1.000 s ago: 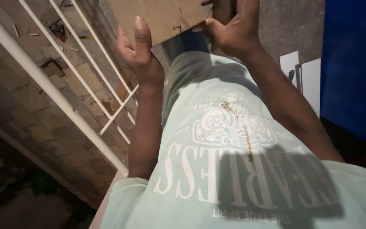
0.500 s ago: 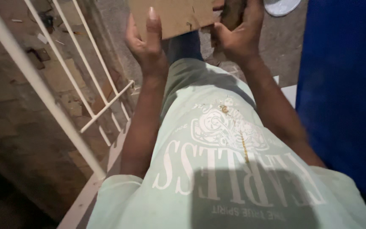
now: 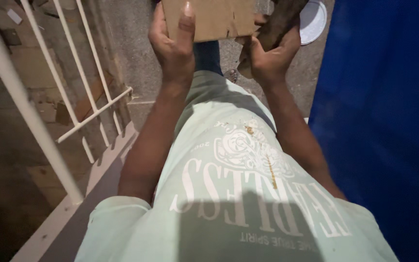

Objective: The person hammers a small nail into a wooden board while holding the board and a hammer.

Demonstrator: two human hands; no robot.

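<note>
- Our left hand (image 3: 173, 41) is closed on the left side of a flat piece of brown cardboard (image 3: 209, 18), with the thumb pressed on its front and the other fingers hidden behind it.
- Our right hand (image 3: 267, 56) is wrapped around a dark, rough lump (image 3: 281, 19), maybe wood or bark, and it meets the torn right corner of the cardboard. We cannot tell if this hand also pinches the cardboard.
- The cardboard is up high in front of us, near the top of the view, and part of it is cut off from sight.
- We think the cardboard could slip, because only one thumb clearly holds it, and the right edge is ripped and weak.
- If we pull with both hands, the torn corner could rip more.
- The dark lump could drop too, since the right hand has two things to look after. It would fall on the grey ground by the white round lid (image 3: 314, 19) and our foot (image 3: 231, 75).
- The white railing (image 3: 81, 92) is just beside our left arm, with a drop behind it. A dropped piece could slide through the bars.
- The blue wall (image 3: 384, 121) is close on the right, so our elbow might bump it.
</note>
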